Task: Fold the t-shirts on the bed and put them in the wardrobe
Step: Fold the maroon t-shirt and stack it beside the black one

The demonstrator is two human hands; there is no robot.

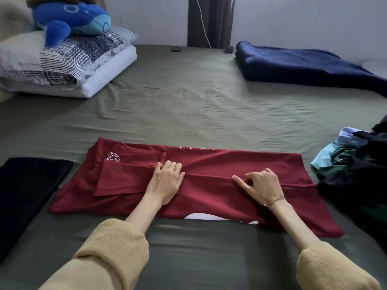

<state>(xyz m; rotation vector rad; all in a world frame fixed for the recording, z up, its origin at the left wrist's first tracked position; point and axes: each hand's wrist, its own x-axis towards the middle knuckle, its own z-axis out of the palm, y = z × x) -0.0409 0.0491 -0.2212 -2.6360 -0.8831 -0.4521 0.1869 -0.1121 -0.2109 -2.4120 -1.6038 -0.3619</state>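
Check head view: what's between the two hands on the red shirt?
Only the red t-shirt itself: its folded edge runs from left hand to right hand.

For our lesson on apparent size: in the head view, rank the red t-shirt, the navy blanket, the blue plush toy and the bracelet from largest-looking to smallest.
1. Red t-shirt, though it lies nearest the camera, which flatters it.
2. Navy blanket, farther away, so its true size may rival the shirt's.
3. Blue plush toy.
4. Bracelet, on the right wrist.

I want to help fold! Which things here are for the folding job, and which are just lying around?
For the job:
red t-shirt, under both hands
pile of unfolded clothes
folded black garment

Just lying around:
blue plush toy
pillows
navy blanket
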